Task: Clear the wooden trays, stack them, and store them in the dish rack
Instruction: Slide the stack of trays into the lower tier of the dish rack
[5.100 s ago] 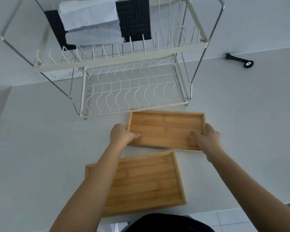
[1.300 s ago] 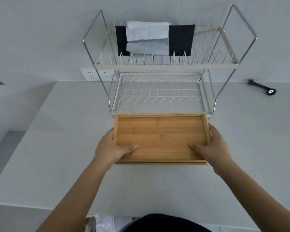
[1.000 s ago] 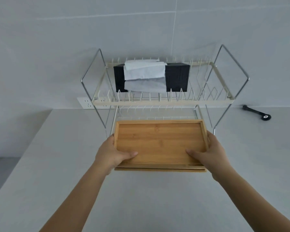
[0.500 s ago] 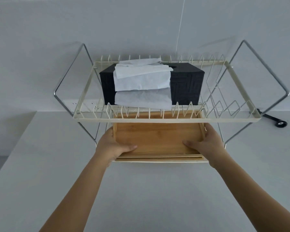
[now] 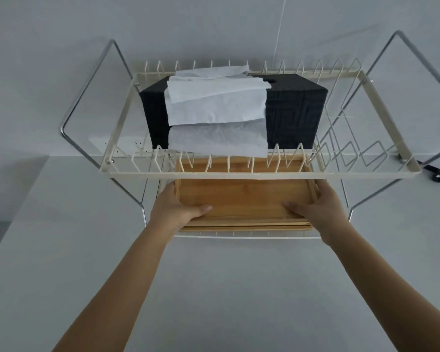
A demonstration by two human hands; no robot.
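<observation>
Left hand (image 5: 174, 212): I grip the stacked wooden trays (image 5: 244, 199) at the left rim, thumb inside.
Right hand (image 5: 320, 212): same hold, right rim.
Trays: on the dish rack (image 5: 239, 175) lower tier, under the tissue box (image 5: 294, 110).
Handling: stiff, light, smooth; short edges suit best.
Change: half a second ago they sat less deep.

Open grey countertop (image 5: 226, 288) across the lower frame, free on every side of both forearms. At centre, a narrow slot between the dish rack (image 5: 239, 176) upper-tier front bar and the lower shelf, filled by the stacked wooden trays (image 5: 244, 199). Blocked above by the black tissue box (image 5: 295, 110). Chrome legs closing the slot's left and right.
</observation>
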